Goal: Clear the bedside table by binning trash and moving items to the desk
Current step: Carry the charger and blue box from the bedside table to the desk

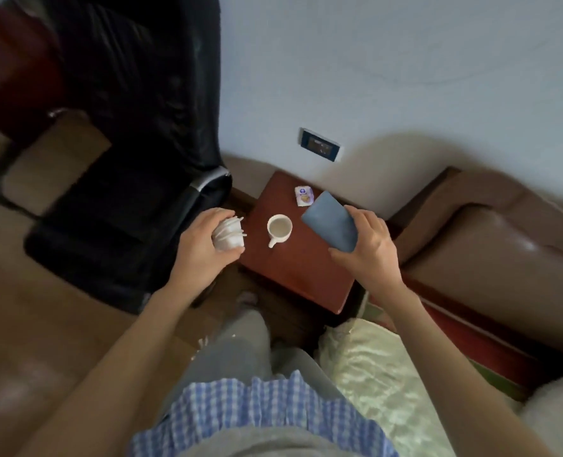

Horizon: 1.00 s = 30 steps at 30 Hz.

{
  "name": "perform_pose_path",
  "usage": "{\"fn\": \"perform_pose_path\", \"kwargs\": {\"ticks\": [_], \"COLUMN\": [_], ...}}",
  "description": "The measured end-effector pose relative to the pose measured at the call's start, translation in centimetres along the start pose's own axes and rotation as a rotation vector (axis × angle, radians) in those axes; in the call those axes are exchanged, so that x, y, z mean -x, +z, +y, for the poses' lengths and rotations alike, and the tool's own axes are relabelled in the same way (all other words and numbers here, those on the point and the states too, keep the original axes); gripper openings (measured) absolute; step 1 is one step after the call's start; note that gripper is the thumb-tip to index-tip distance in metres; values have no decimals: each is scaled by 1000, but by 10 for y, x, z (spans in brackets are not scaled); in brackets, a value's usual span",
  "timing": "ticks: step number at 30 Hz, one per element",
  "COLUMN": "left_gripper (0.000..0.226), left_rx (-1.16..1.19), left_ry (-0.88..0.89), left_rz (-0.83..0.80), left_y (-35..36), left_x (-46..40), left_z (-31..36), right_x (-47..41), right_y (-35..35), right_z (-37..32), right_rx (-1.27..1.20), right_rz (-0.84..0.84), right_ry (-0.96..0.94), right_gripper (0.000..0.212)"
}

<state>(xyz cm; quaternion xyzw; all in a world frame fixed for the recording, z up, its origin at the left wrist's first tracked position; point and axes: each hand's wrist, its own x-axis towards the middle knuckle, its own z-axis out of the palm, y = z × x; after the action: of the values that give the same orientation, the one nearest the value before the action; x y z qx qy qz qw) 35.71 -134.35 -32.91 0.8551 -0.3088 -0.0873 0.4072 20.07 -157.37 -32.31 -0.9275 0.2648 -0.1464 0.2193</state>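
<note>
A small reddish-brown bedside table (301, 272) stands against the wall. On it rest a white mug (279, 228), handle toward me, and a small white packet (303, 195) near the back edge. My left hand (202, 249) grips a crumpled white wad of tissue (229, 234), held just left of the table's edge. My right hand (367, 245) holds a flat blue-grey book-like item (331, 221), lifted and tilted over the table's right side.
A black office chair (135, 179) stands close on the left over a wooden floor. A brown padded headboard (491, 239) and the bed with a pale cover (382, 384) lie right. A wall socket (320, 149) sits above the table.
</note>
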Motion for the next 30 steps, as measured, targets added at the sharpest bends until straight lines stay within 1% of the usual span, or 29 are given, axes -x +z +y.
{"fn": "perform_pose_path", "kwargs": {"ticks": [2, 8, 13, 15, 22, 27, 30], "left_gripper": [57, 57, 56, 56, 58, 57, 56], "left_rx": [-19, -35, -23, -7, -35, -66, -83], "left_ry": [-30, -176, -248, -266, -260, -322, -367], "left_rz": [51, 201, 269, 294, 380, 447, 500], "left_y": [-12, -58, -93, -106, -161, -200, -221], "left_x": [24, 78, 122, 145, 253, 340, 385], "left_z": [-3, -8, -11, -15, -31, -38, -44], "right_x": [3, 14, 37, 52, 131, 189, 217], "right_y": [3, 20, 28, 31, 49, 60, 67], "right_z": [-12, -57, -102, -118, -175, -227, -258], "right_rx": [-16, -73, -101, -133, -162, -184, -186], "right_rz": [-12, -85, -151, -191, -235, -253, -279], "right_ry": [-49, -210, -293, -312, -376, -492, -533], "right_gripper": [67, 71, 71, 70, 71, 69, 73]}}
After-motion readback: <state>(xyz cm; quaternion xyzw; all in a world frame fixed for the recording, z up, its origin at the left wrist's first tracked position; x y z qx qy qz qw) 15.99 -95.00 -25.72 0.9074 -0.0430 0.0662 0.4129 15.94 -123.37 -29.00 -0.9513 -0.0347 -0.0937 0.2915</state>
